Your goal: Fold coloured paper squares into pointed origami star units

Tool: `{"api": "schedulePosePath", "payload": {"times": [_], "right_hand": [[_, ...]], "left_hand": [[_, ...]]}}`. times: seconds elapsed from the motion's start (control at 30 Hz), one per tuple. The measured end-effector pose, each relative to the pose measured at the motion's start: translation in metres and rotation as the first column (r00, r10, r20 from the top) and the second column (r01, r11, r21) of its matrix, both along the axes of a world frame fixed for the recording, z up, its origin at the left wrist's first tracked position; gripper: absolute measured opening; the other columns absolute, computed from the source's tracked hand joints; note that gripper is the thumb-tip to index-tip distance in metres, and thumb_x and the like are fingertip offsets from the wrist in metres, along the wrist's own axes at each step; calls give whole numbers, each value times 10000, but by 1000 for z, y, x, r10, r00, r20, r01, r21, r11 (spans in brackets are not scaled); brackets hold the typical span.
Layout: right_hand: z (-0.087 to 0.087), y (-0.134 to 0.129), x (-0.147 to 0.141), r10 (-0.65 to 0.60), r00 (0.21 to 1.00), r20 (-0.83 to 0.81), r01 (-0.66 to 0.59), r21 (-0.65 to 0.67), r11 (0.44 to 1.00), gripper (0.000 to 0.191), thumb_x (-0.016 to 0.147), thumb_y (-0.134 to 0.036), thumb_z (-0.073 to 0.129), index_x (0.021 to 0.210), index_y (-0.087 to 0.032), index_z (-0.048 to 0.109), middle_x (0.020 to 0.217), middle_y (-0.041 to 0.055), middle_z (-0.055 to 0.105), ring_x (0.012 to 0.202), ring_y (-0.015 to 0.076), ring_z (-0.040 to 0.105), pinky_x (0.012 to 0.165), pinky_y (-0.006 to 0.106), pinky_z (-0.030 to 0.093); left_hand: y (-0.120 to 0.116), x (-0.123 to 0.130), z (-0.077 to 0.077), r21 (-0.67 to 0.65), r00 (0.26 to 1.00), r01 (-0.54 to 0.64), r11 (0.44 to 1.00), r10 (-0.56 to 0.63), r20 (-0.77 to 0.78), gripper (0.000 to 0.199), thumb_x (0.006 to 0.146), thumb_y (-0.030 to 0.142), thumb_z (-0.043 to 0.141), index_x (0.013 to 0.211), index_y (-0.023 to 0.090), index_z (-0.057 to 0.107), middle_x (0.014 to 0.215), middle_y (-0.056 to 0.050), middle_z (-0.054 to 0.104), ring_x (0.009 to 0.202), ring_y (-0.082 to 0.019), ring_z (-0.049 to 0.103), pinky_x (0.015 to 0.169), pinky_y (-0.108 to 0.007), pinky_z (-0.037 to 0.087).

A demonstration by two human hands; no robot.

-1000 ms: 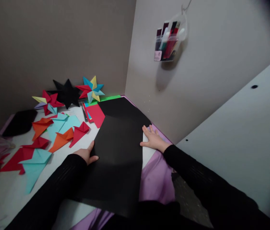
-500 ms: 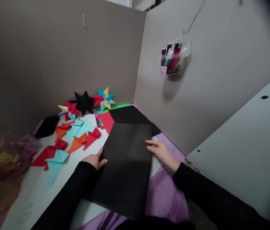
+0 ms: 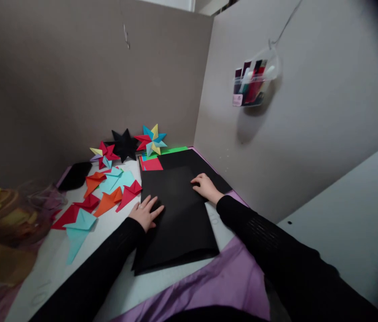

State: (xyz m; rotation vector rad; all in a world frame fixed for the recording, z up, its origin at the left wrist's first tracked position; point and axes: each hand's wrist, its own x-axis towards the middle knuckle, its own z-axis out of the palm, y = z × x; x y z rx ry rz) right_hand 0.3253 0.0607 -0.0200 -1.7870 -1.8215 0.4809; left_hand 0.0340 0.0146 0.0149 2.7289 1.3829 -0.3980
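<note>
A large black sheet of paper (image 3: 178, 232) lies on the table in front of me, and its near edge shows more than one layer. On its left side my left hand (image 3: 146, 213) rests palm down with the fingers spread. Toward its upper right my right hand (image 3: 207, 188) touches the paper, fingers slightly bent and thumb a little apart. Beyond it lies another black sheet (image 3: 195, 161), partly covered. Left of my left hand are folded paper pieces: a red one (image 3: 129, 195), an orange one (image 3: 108, 201) and a light blue one (image 3: 78, 230).
Paper stars stand against the back panel: a black star (image 3: 124, 145) and a multicoloured star (image 3: 151, 139). A clear tub (image 3: 251, 85) hangs on the right panel. A dark phone-like object (image 3: 75, 175) lies at left. Purple cloth (image 3: 209, 286) hangs over the near edge.
The black sheet has come down flat and further from me, covering part of the red paper. My left hand has flattened onto it; my right hand has moved from its edge onto its upper part.
</note>
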Motion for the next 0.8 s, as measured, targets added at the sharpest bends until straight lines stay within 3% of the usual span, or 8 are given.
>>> {"api": "schedulePosePath", "payload": {"times": [0.03, 0.13, 0.27, 0.37, 0.6, 0.8], "right_hand": [[-3, -4, 1, 33, 999, 38, -34, 18, 999, 300, 732, -147, 581, 1015, -186, 669, 1265, 105, 518, 1182, 265, 434, 979, 412, 348], [-11, -17, 9, 151, 965, 214, -161, 31, 986, 362, 832, -210, 500, 1182, -267, 576, 1390, 21, 412, 1339, 248, 202, 1065, 450, 200], [-19, -27, 22, 263, 832, 489, -282, -36, 959, 486, 878, -316, 451, 1355, -281, 366, 1448, 0, 317, 1370, 292, 57, 1056, 539, 137], [-21, -35, 29, 311, 806, 504, -303, -101, 948, 553, 867, -353, 467, 1388, -285, 296, 1476, 2, 246, 1367, 324, -7, 1045, 577, 122], [-21, -65, 32, 304, 842, 446, -255, -169, 952, 776, 808, -402, 559, 1434, -260, 122, 1513, 75, 54, 1350, 354, -93, 1031, 598, 124], [-12, -96, 29, 314, 867, 387, -247, -213, 945, 885, 785, -415, 593, 1437, -264, 13, 1511, 97, 46, 1351, 324, -107, 1049, 572, 116]], "left_hand": [[8, 4, 2, -67, 999, 40, 997, -43, -32, 788, 684, 195, 670, 1369, 345, 310, 1498, -81, 179, 1357, -348, 115, 1018, -534, 246], [33, 16, 7, -307, 991, 31, 951, -69, -114, 1020, 581, 264, 750, 1416, 296, 166, 1507, -102, 58, 1339, -421, 40, 1003, -592, 227], [52, 28, 11, -316, 965, -132, 939, 48, -259, 1277, 438, 359, 815, 1425, 244, 13, 1488, -154, -79, 1275, -534, 49, 995, -635, 174], [56, 33, 11, -315, 950, -164, 935, 63, -307, 1339, 403, 380, 825, 1416, 240, -39, 1478, -161, -125, 1267, -541, 42, 1013, -615, 165], [57, 37, 6, -298, 942, -185, 936, 82, -325, 1355, 383, 386, 836, 1413, 271, -37, 1481, -149, -123, 1267, -544, 62, 997, -634, 180], [62, 35, 1, -305, 947, -168, 937, 67, -315, 1375, 355, 410, 832, 1409, 262, -39, 1480, -162, -109, 1263, -549, 80, 989, -633, 200]]}}
